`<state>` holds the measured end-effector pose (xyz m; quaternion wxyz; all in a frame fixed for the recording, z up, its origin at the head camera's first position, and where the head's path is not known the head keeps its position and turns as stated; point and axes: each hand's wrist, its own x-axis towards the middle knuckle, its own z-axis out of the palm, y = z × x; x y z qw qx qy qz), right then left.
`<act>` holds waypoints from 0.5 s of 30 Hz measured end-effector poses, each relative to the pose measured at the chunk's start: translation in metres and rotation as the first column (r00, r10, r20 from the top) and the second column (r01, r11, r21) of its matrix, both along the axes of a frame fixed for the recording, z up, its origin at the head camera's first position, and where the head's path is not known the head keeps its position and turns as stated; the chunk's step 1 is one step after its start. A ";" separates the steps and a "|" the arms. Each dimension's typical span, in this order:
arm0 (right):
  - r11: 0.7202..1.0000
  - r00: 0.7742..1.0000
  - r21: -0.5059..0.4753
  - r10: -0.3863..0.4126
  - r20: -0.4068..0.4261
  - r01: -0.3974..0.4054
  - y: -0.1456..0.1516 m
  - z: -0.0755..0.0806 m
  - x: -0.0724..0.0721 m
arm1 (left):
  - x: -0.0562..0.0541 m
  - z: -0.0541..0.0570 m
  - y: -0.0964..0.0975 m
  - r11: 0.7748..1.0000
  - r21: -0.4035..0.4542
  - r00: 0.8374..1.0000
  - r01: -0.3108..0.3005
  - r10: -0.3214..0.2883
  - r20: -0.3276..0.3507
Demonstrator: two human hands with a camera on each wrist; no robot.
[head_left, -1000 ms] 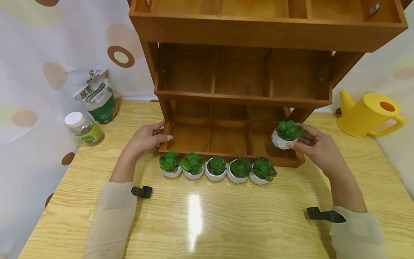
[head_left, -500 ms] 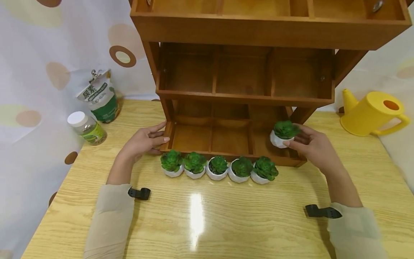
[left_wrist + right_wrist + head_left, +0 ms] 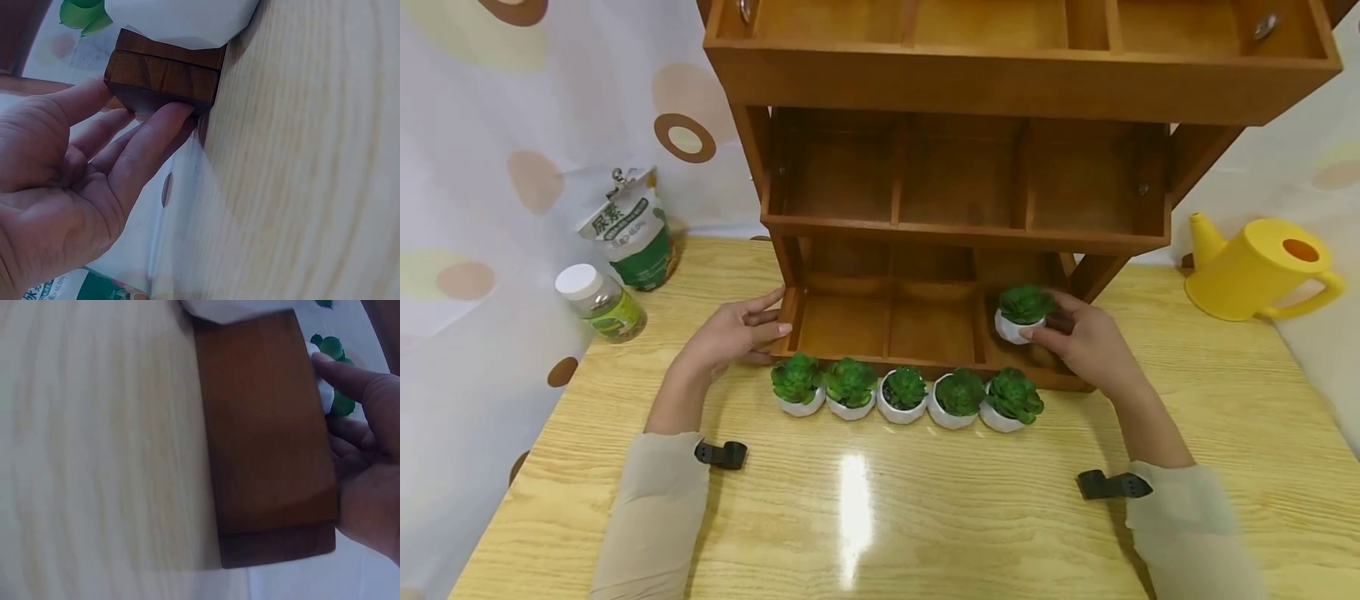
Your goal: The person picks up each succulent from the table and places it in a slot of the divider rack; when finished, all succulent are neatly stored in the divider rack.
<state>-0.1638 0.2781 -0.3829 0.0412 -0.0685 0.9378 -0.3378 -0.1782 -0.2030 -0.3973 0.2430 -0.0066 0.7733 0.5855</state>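
Note:
In the head view, my right hand (image 3: 1086, 337) pinches the white pot of a small potted succulent (image 3: 1025, 312) over the right compartment of the lowest tier of a wooden shelf (image 3: 925, 237). Whether the pot touches the compartment floor cannot be told. The right wrist view shows its thumb on the pot, partly hidden behind the shelf's front board (image 3: 269, 431). My left hand (image 3: 733, 333) holds the left end of that tier, with thumb and fingers against the wooden end (image 3: 165, 78). Several more potted succulents (image 3: 902, 396) stand in a row before the shelf.
A yellow watering can (image 3: 1258, 267) stands on the table (image 3: 962, 508) at the right. At the left are a white-lidded jar (image 3: 601, 302) and a clipped green-and-white bag (image 3: 634, 233). The shelf's upper tiers overhang the lowest one.
My right hand has moved left with the succulent, from the tier's right end further into the right compartment. The left hand stays at the shelf's left end.

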 end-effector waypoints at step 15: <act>0.996 0.999 0.090 0.030 -0.022 -0.028 -0.009 -0.003 0.000 | -0.001 0.000 0.001 1.000 -0.007 1.000 0.008 -0.008 0.000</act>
